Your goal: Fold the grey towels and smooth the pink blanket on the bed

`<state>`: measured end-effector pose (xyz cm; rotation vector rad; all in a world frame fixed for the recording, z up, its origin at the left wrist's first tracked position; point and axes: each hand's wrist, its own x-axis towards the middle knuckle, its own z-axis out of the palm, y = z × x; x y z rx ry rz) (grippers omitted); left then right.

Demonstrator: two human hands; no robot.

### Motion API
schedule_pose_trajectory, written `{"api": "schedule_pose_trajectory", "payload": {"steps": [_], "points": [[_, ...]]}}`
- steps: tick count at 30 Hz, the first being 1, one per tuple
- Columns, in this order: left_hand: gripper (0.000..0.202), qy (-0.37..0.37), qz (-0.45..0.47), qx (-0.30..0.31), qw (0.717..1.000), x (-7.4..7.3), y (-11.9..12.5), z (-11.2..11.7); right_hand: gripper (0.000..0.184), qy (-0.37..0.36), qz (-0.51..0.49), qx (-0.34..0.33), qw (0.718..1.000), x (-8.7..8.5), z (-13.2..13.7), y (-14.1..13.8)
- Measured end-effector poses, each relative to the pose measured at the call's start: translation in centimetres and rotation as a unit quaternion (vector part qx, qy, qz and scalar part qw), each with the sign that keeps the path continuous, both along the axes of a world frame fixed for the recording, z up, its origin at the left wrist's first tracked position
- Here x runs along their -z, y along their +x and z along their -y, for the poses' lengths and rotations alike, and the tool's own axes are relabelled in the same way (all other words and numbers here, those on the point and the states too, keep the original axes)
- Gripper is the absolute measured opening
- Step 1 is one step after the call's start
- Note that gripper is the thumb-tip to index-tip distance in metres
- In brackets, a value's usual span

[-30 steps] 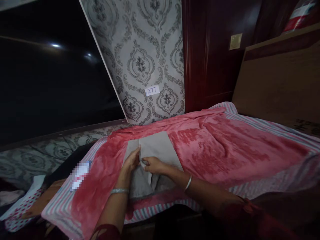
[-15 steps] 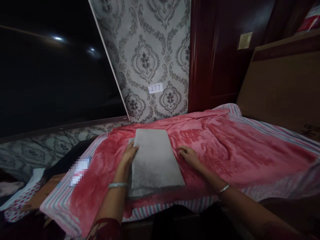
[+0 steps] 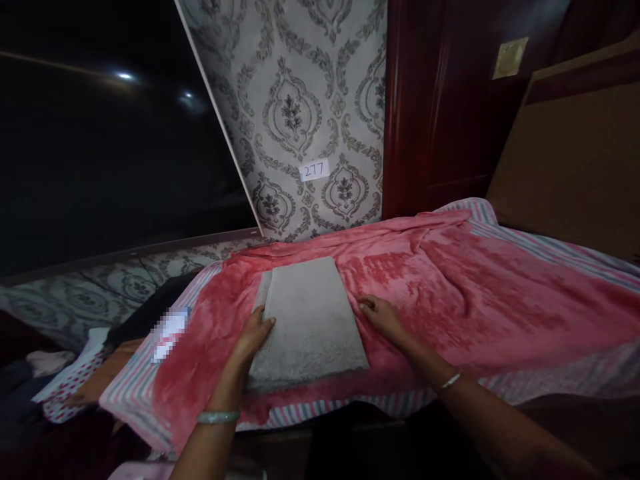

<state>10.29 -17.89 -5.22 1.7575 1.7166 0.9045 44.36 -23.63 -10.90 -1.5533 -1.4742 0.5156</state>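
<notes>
A folded grey cloth (image 3: 310, 320) lies flat on the red blanket (image 3: 420, 300), with a second layer showing along its left side. My left hand (image 3: 254, 337) grips that left edge, thumb on top and the other fingers partly hidden at the side. Just off the cloth's right edge is my right hand (image 3: 383, 317), its fingers curled in, with nothing visible in them. Beneath the red blanket a striped sheet (image 3: 305, 415) shows along the front.
A large dark television screen (image 3: 110, 147) stands at the left. Patterned wallpaper behind bears a paper label (image 3: 315, 169) reading 277. A big brown cardboard box (image 3: 580, 160) stands at the right. Clothes and a dotted cloth (image 3: 70, 393) lie at the lower left.
My left hand has slid down the cloth's left edge, towards me. More of the lower layer shows at the upper left. My right hand stays about where it was.
</notes>
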Motion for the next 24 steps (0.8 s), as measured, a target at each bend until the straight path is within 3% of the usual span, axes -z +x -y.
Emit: {"api": "schedule_pose_trajectory", "payload": {"steps": [5, 9, 14, 18, 24], "points": [[0.057, -0.001, -0.037, -0.003, 0.999, -0.4, 0.0, 0.6, 0.037, -0.021, 0.045, 0.003, 0.999, -0.5, 0.1, -0.9], [0.064, -0.007, -0.060, 0.004, 0.998, -0.8, 0.0, 1.6, 0.036, 0.029, 0.087, -0.002, 0.996, -2.1, -1.4, -1.1], [0.074, 0.009, -0.159, -0.010, 0.987, -1.1, 1.2, 4.2, 0.046, 0.082, 0.181, -0.102, 0.975, -5.2, -5.5, -3.2], [0.067, -0.010, -0.224, -0.019, 0.974, -1.5, 1.5, 6.6, 0.059, 0.056, 0.262, -0.197, 0.943, -6.5, -8.7, -6.6], [0.065, -0.088, -0.238, -0.033, 0.967, -2.0, 0.9, 8.0, 0.058, -0.002, 0.320, -0.201, 0.926, -7.3, -13.8, -10.5]]}}
